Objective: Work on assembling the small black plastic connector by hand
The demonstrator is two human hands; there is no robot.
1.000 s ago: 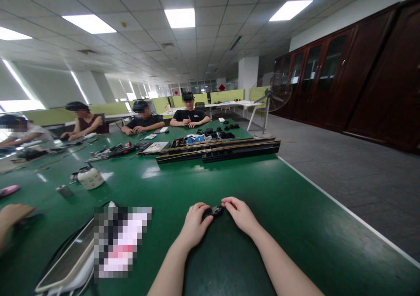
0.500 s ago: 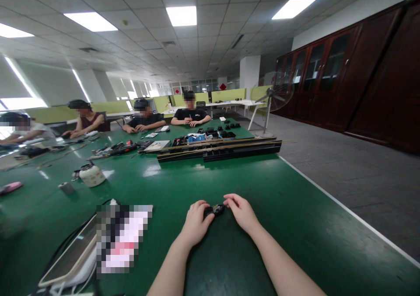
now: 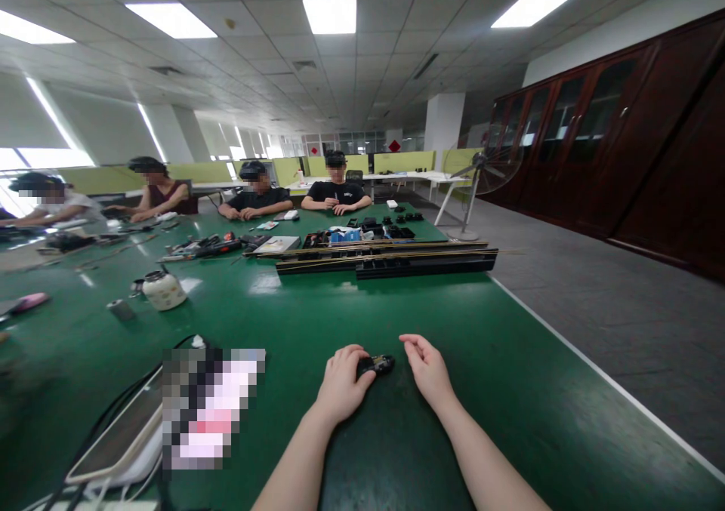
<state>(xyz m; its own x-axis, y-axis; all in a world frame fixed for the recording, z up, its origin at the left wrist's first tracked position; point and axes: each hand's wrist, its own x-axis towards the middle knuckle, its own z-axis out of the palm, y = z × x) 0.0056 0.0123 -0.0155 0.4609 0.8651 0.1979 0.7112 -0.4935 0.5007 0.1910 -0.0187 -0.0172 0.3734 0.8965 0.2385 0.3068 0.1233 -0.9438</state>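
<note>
My left hand (image 3: pixel 344 381) is closed around the left end of a small black device (image 3: pixel 381 364) with its inner parts exposed, possibly an opened computer mouse. The device rests on the green table, its right end sticking out past my thumb and fingers. My right hand (image 3: pixel 427 364) hovers just to the right of the device, apart from it. Its fingers stretch toward the left, and I see nothing held in them.
Left of my arms lie a white-framed tablet-like device (image 3: pixel 121 420) with cables and a blurred-out pink-and-white item (image 3: pixel 212 413). A white jar (image 3: pixel 164 290) and a grey cylinder (image 3: pixel 120 309) stand farther off. Long black rails (image 3: pixel 424 263) cross the table ahead; several people sit beyond.
My right hand has drawn back to the right, away from the black device, its fingers straighter. My left hand still holds the device. The whole view has shifted slightly.
</note>
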